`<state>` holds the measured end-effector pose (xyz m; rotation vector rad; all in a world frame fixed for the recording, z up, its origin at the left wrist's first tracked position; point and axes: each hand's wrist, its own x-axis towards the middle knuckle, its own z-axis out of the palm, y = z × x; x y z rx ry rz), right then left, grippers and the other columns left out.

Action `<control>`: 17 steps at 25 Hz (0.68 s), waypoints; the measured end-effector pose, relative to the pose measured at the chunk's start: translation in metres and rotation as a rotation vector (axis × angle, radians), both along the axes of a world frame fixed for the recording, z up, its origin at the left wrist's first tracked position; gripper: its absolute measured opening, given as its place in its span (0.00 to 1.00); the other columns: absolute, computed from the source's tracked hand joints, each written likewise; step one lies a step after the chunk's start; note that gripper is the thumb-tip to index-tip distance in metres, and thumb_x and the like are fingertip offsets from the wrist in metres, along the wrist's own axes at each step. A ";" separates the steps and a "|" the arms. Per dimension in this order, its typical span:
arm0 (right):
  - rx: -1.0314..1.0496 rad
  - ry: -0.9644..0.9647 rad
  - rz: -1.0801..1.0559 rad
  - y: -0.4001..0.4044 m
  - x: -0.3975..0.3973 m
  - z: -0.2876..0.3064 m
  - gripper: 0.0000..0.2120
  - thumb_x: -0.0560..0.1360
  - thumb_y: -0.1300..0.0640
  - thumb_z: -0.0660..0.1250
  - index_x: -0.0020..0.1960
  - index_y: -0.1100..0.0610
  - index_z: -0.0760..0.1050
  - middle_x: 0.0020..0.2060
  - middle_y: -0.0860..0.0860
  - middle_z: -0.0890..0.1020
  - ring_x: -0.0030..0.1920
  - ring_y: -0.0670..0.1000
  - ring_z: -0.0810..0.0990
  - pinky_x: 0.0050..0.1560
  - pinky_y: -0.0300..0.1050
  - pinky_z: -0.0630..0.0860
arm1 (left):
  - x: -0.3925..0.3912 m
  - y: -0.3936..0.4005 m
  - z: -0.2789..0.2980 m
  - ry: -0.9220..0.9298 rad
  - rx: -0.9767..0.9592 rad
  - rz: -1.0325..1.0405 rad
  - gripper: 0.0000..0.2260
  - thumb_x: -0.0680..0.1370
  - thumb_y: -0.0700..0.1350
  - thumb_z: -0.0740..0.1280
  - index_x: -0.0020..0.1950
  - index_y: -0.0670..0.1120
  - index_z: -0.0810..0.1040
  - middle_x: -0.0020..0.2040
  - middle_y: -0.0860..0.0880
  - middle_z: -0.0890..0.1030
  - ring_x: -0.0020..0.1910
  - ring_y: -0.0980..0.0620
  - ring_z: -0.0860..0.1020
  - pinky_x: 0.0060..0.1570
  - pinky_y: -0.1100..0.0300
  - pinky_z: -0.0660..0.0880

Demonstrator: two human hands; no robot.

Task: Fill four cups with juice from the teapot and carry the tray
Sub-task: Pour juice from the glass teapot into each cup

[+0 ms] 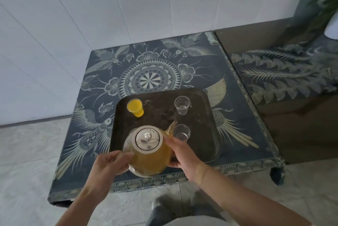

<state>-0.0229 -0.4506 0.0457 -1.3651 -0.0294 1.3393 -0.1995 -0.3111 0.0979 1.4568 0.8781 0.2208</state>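
A view from above shows a person's two bare hands holding a glass teapot over the near edge of a dark square tray. The teapot is mostly full of orange-yellow juice and has a round silver lid with a small knob. The left hand is wrapped around the handle side of the pot, fingers closed on it. The right hand presses its palm and fingers against the pot's right side, supporting it. The spout points up and to the right, its tip just beside a clear empty cup at the near right of the tray. A second clear cup stands empty at the far right. At the far left stands a cup full of yellow juice. Only three cups can be seen; the teapot hides the near left part of the tray. The tray rests on a low table covered with a dark blue pattern of birds, flowers and a central round medallion. Pale floor tiles lie below, and a white panelled wall stands behind.
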 end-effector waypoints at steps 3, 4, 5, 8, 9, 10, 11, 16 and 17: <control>-0.029 0.058 -0.002 -0.001 -0.005 -0.007 0.21 0.78 0.38 0.66 0.64 0.49 0.79 0.59 0.53 0.84 0.61 0.55 0.81 0.49 0.49 0.80 | -0.003 -0.003 0.000 0.046 0.026 0.007 0.36 0.60 0.58 0.78 0.31 0.28 0.64 0.30 0.38 0.61 0.30 0.47 0.62 0.38 0.57 0.65; -0.038 0.077 -0.004 -0.001 -0.007 -0.011 0.21 0.78 0.38 0.66 0.64 0.50 0.79 0.59 0.54 0.84 0.61 0.55 0.81 0.49 0.49 0.79 | -0.003 -0.003 0.001 0.068 0.038 0.004 0.33 0.61 0.57 0.76 0.31 0.29 0.65 0.30 0.40 0.63 0.29 0.49 0.64 0.37 0.59 0.66; -0.044 0.093 -0.011 -0.001 -0.009 -0.014 0.22 0.78 0.38 0.66 0.64 0.51 0.79 0.59 0.54 0.84 0.61 0.56 0.81 0.49 0.49 0.79 | -0.001 -0.004 0.002 0.088 0.048 -0.008 0.29 0.61 0.57 0.74 0.30 0.32 0.67 0.29 0.42 0.64 0.28 0.53 0.65 0.36 0.62 0.68; -0.050 0.124 -0.018 0.000 -0.011 -0.021 0.24 0.78 0.38 0.65 0.65 0.53 0.78 0.59 0.56 0.84 0.59 0.56 0.81 0.49 0.49 0.78 | 0.003 -0.005 0.002 0.124 0.070 -0.030 0.24 0.62 0.58 0.72 0.29 0.36 0.71 0.26 0.48 0.68 0.27 0.58 0.69 0.38 0.63 0.71; -0.052 0.138 -0.020 0.001 -0.012 -0.023 0.24 0.78 0.38 0.66 0.65 0.53 0.78 0.58 0.56 0.84 0.59 0.56 0.81 0.49 0.50 0.78 | 0.003 -0.004 0.000 0.135 0.082 -0.031 0.26 0.62 0.58 0.72 0.29 0.34 0.70 0.26 0.48 0.69 0.28 0.58 0.70 0.39 0.61 0.73; -0.049 0.152 -0.022 0.002 -0.012 -0.026 0.24 0.78 0.38 0.66 0.65 0.53 0.78 0.58 0.56 0.84 0.59 0.56 0.81 0.50 0.50 0.78 | 0.004 -0.002 -0.001 0.153 0.096 -0.026 0.29 0.62 0.58 0.72 0.30 0.31 0.70 0.27 0.46 0.70 0.30 0.57 0.72 0.41 0.58 0.75; -0.044 0.165 -0.024 0.002 -0.013 -0.029 0.24 0.78 0.38 0.66 0.65 0.53 0.79 0.59 0.56 0.84 0.59 0.56 0.81 0.51 0.51 0.78 | 0.005 -0.001 -0.003 0.171 0.110 -0.022 0.30 0.62 0.59 0.71 0.32 0.29 0.71 0.28 0.45 0.73 0.32 0.54 0.74 0.44 0.56 0.77; -0.036 0.227 -0.025 0.008 -0.010 -0.037 0.24 0.78 0.38 0.65 0.65 0.53 0.79 0.59 0.55 0.85 0.60 0.56 0.81 0.54 0.53 0.80 | 0.013 0.004 -0.003 0.246 0.140 -0.032 0.26 0.64 0.57 0.72 0.29 0.34 0.71 0.27 0.47 0.72 0.31 0.53 0.72 0.45 0.53 0.75; -0.033 0.242 -0.027 0.008 -0.009 -0.038 0.23 0.79 0.38 0.65 0.65 0.53 0.80 0.59 0.55 0.85 0.60 0.56 0.81 0.54 0.53 0.80 | 0.015 0.005 -0.002 0.257 0.145 -0.038 0.24 0.64 0.56 0.72 0.28 0.35 0.71 0.27 0.46 0.72 0.31 0.53 0.71 0.44 0.53 0.74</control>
